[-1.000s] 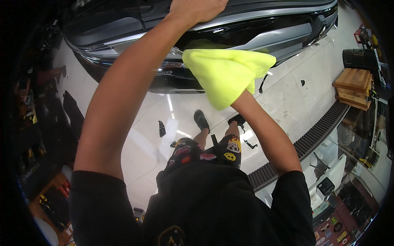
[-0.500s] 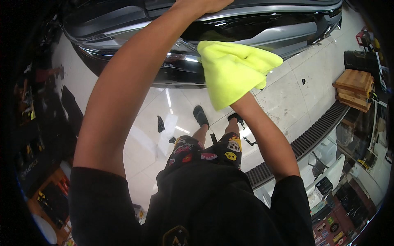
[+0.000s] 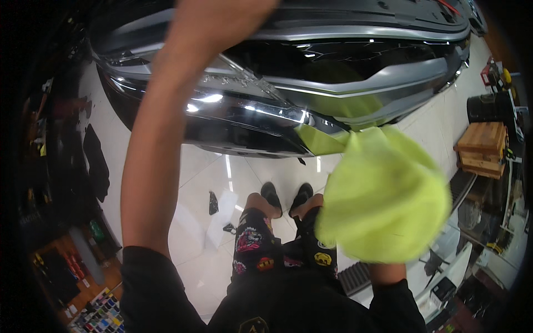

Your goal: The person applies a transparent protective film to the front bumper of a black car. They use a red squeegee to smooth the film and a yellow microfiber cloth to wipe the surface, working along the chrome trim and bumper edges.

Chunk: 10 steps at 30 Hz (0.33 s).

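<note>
A bright yellow-green microfiber cloth [image 3: 386,200] hangs in front of my right arm [image 3: 387,272], spread wide and slightly blurred. It covers my right hand, which carries it. Just beyond the cloth is the front of a glossy black car, with its bumper [image 3: 239,123] reflecting the yellow. My left arm reaches up across the car's front. At the top edge my left hand [image 3: 230,19] is smeared by motion above the dark panels, and its fingers cannot be made out. Between the arms shows a clear headlight [image 3: 244,83].
My feet stand on a pale tiled floor [image 3: 194,177], where dark scraps [image 3: 214,203] and a whitish sheet lie. Wooden boxes [image 3: 482,147] and a black drum [image 3: 488,107] stand at right. A dark slotted floor grate [image 3: 355,278] runs behind me. Shelves and tools line the left.
The yellow cloth has swung right and toward me, away from the bumper. My left hand has shifted left along the car. My feet have come together and more of the car front shows.
</note>
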Tool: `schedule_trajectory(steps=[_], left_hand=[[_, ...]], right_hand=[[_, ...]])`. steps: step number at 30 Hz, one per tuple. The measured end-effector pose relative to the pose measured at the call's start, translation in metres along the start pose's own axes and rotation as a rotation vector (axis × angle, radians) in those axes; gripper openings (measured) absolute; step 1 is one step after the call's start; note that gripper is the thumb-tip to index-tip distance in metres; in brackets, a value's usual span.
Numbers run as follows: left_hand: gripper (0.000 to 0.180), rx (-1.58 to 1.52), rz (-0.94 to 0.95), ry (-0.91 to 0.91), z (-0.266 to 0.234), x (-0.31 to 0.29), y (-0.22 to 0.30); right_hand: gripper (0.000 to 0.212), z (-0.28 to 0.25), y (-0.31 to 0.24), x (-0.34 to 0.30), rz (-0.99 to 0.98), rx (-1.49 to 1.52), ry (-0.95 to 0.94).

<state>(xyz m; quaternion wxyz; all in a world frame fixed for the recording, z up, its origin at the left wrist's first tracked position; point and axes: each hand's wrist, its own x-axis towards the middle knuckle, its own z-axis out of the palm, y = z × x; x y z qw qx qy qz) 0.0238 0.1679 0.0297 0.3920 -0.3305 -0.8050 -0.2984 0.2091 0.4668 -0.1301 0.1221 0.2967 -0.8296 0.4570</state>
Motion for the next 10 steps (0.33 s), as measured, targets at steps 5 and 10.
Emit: schedule_trajectory(steps=[5, 10], left_hand=[[0.028, 0.041, -0.309, 0.068, -0.039, -0.066, 0.003], [0.035, 0.204, -0.142, 0.075, -0.034, -0.103, -0.006]], right_hand=[[0.065, -0.034, 0.086, 0.017, -0.020, 0.777, 0.240], [0.070, -0.047, 0.148, 0.054, -0.228, 0.941, 0.090]])
